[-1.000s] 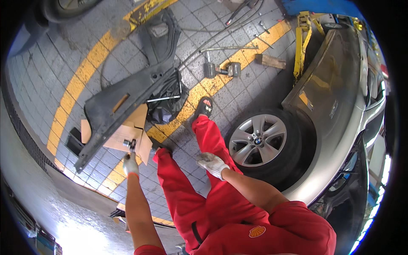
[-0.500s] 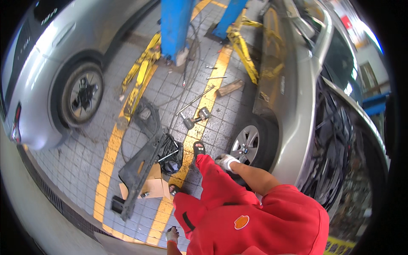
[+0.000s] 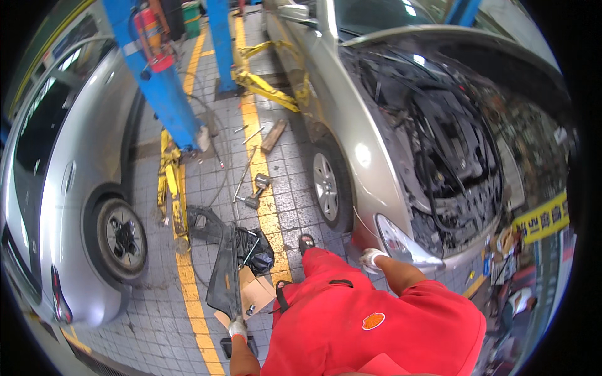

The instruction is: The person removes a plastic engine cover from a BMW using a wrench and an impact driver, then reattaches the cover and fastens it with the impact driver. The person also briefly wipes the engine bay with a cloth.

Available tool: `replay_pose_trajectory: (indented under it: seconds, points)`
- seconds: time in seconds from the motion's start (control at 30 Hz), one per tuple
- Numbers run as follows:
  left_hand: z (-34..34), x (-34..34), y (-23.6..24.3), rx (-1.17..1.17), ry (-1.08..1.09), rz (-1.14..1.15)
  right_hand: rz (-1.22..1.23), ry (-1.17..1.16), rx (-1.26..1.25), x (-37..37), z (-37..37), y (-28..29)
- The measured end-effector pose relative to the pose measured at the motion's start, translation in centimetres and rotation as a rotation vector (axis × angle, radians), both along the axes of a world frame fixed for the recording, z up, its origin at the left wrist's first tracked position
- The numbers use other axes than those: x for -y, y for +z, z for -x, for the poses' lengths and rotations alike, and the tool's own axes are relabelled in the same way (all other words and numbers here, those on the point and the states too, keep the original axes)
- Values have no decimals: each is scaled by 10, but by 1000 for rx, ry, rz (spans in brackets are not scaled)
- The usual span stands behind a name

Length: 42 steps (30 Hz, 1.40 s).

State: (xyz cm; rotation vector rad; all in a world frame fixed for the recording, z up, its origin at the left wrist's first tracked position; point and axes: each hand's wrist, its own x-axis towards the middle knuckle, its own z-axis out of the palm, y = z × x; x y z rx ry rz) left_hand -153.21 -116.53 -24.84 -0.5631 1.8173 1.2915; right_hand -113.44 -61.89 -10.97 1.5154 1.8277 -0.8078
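My right hand point(image 3: 371, 260), in a pale work glove, hangs beside the front fender and headlight point(image 3: 399, 243) of the beige car; its fingers are loosely apart and nothing shows in them. My left hand point(image 3: 237, 327), also gloved, is low at my left side. It overlaps the lower end of a long black plastic trim panel point(image 3: 221, 276) in the view; I cannot tell whether it touches the panel, and its fingers are too small to read. The panel lies across a cardboard box point(image 3: 256, 292) and beside a black plastic bag point(image 3: 263, 258).
The beige car's engine bay point(image 3: 448, 144) is exposed under a raised hood. A cordless impact wrench point(image 3: 257, 191), a long bar point(image 3: 244, 177) and a wooden block point(image 3: 273, 136) lie ahead. Blue lift posts point(image 3: 153, 75) with yellow arms point(image 3: 170, 175) stand beyond; a silver car point(image 3: 81, 169) is left.
My view has turned rightward and up, bringing in the engine bay and a fire extinguisher. My right hand is now by the headlight instead of the wheel; my left appears over the panel's end.
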Motion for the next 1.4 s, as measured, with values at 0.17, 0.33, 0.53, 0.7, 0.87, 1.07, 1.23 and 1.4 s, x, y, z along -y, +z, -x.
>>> replay_pose_trajectory:
  seconds: [0.17,0.33,0.53,0.7,0.87,1.07,1.23,1.4]
  points:
    - [-7,-4,7,-44,-943,319,199,-167,62,74,-123,0]
    - [-24,-73,12,102,-753,187,136,-450,-149,110,-157,19]
    - [-38,-190,42,-15,-824,92,38,-637,-399,153,-200,30]
    - [-85,-260,54,-241,-1013,137,40,-776,-414,218,-296,39]
    - [-167,-292,47,-486,-1231,-23,-31,-728,-372,320,-443,-23]
    - [-423,-396,180,-746,-1815,-86,-104,-1990,-470,523,-593,-106]
    - [-556,-490,246,-1023,-1936,-305,-73,-2308,-523,579,-581,-89]
    - [-664,-581,255,-927,-1816,-767,-28,-2388,-649,556,-538,-71]
